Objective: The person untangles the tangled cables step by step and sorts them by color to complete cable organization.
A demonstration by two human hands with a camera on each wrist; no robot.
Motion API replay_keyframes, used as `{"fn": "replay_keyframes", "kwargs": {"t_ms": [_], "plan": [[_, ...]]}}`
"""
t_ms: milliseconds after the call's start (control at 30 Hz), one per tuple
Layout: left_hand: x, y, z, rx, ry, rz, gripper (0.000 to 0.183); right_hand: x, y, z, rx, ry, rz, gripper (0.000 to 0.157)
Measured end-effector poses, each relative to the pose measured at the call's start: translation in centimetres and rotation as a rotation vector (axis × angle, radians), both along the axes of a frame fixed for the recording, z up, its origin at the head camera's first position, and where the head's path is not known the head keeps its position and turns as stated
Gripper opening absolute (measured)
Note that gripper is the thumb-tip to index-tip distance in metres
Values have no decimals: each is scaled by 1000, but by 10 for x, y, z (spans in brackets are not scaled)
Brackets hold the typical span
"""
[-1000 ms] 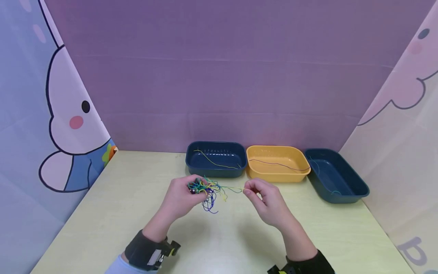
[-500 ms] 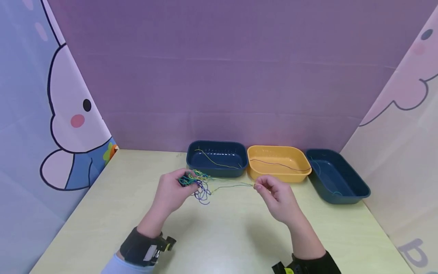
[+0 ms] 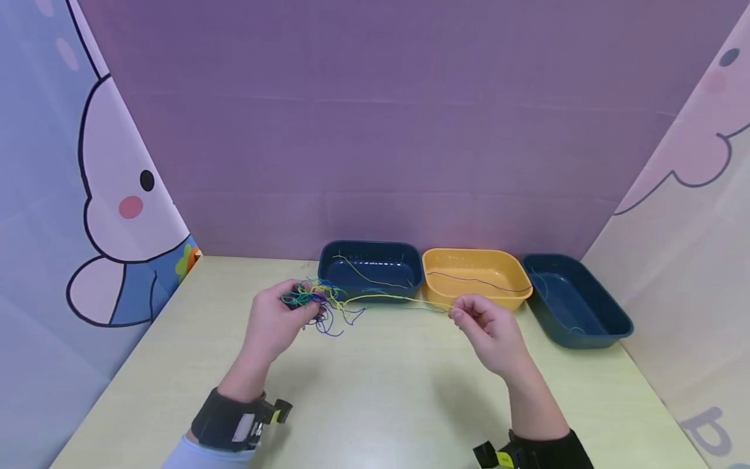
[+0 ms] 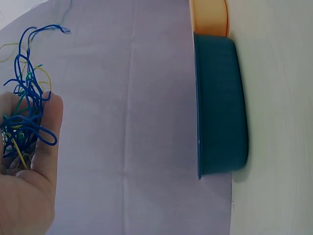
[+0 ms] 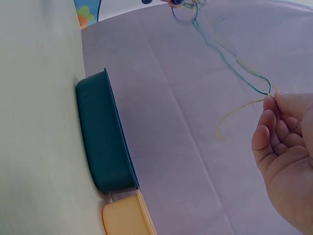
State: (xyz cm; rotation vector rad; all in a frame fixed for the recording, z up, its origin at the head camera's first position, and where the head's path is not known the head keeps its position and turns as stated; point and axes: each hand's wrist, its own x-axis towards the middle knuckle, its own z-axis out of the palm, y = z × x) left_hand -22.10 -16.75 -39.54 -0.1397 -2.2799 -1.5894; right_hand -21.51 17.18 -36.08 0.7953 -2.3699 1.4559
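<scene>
My left hand (image 3: 274,319) grips a tangle of blue, green and yellow strings (image 4: 30,98), held above the table with blue loops dangling out past the fingers. Between thumb and forefinger, my right hand (image 3: 491,332) pinches a yellow string (image 3: 398,297) that stretches across from the tangle. In the right wrist view a green string (image 5: 222,56) also runs from the bundle and loops at the pinching fingertips (image 5: 270,104). A short yellow end hangs free below that pinch. Part of the tangle is hidden inside my left palm.
At the back stand a dark blue tray (image 3: 370,296) with a yellow string in it, a yellow tray (image 3: 477,302) with a dark string, and an angled dark blue tray (image 3: 592,340) with green string. A purple cloth (image 3: 387,130) hangs behind them.
My hands have moved apart, the left one leftward and slightly up with the tangle, the right one to the right. The strings stretched between them are longer now.
</scene>
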Motion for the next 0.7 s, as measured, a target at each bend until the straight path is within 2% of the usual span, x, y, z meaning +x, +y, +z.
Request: {"fn": "replay_keyframes", "kwargs": {"t_ms": [167,400,700], "plan": [[0,-4,2,-1,3,8,20,-3,4,-2,-18,-4,17,6],[0,-12,5,-54,15,71,21,-5,11,-3,-27,17,2,4],[1,-23,8,-56,24,156,21,-5,17,3,-39,39,-23,6]]}}
